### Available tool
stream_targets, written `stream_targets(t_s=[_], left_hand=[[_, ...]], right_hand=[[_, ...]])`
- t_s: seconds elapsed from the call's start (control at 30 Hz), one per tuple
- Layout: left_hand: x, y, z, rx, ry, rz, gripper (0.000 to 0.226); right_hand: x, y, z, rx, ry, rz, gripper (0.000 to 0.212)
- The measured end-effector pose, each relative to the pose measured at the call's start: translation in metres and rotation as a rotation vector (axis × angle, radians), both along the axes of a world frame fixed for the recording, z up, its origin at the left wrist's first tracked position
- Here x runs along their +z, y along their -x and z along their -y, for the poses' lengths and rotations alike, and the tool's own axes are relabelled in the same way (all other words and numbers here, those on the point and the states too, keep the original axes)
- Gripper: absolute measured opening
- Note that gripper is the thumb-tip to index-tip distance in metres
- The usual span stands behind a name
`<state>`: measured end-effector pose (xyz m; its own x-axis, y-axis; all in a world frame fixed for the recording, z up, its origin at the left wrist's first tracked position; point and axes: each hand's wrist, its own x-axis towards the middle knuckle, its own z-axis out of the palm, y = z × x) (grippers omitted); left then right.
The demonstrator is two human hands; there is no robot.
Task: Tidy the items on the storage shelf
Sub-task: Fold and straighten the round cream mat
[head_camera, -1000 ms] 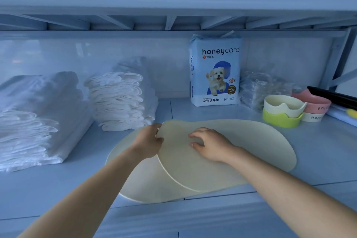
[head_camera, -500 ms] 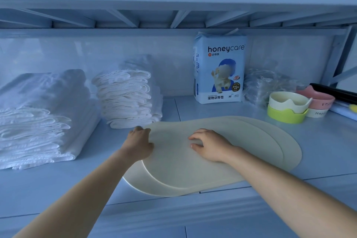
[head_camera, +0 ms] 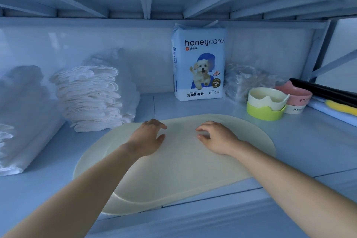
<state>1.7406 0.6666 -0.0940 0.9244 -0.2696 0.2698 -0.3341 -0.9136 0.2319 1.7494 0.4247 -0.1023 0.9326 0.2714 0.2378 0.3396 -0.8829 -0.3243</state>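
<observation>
Two cream oval mats (head_camera: 179,170) lie stacked on the blue shelf (head_camera: 309,152), the upper one nearly covering the lower, whose rim (head_camera: 116,208) shows at the front left. My left hand (head_camera: 148,139) rests on the top mat's left part with fingers spread and bent. On the mat's middle right, my right hand (head_camera: 216,137) presses with its fingertips. Neither hand grips anything.
Folded white cloths (head_camera: 90,96) are piled at the back left, a larger white stack (head_camera: 23,127) at the far left. A honeycare pad pack (head_camera: 199,62) stands at the back. Clear plastic bags (head_camera: 247,81), stacked pet bowls (head_camera: 266,102), a pink bowl (head_camera: 297,96) and a black tool (head_camera: 324,91) sit right.
The top mat slid left over the lower one, so the two now almost coincide. My left hand moved from the mat's edge onto its top. The camera came closer.
</observation>
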Motion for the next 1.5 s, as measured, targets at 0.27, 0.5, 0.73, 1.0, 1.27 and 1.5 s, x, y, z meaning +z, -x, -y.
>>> stream_targets(t_s=[0.27,0.5,0.73,1.0,1.27,1.5], left_hand=[[-0.001,-0.043,0.026,0.059,-0.018,-0.067,0.033],[-0.011,-0.067,0.039,0.136,-0.016,-0.105,0.032],[-0.014,-0.08,0.05,0.214,-0.009,-0.063,0.041],[-0.01,-0.087,0.059,0.3,0.082,-0.031,0.025],[-0.004,-0.089,0.082,0.279,0.218,-0.013,0.004],[-0.013,-0.095,0.113,0.259,0.058,0.005,0.03]], right_hand=[[0.003,-0.043,0.055,-0.114,0.05,-0.038,0.039],[0.004,-0.073,0.07,-0.13,0.12,-0.075,0.054],[0.006,-0.087,0.074,-0.142,0.164,-0.091,0.065],[0.013,-0.089,0.071,-0.132,0.137,0.025,0.049],[0.03,-0.088,0.084,-0.14,0.155,0.167,0.03],[0.021,-0.096,0.106,-0.167,0.347,0.188,0.028]])
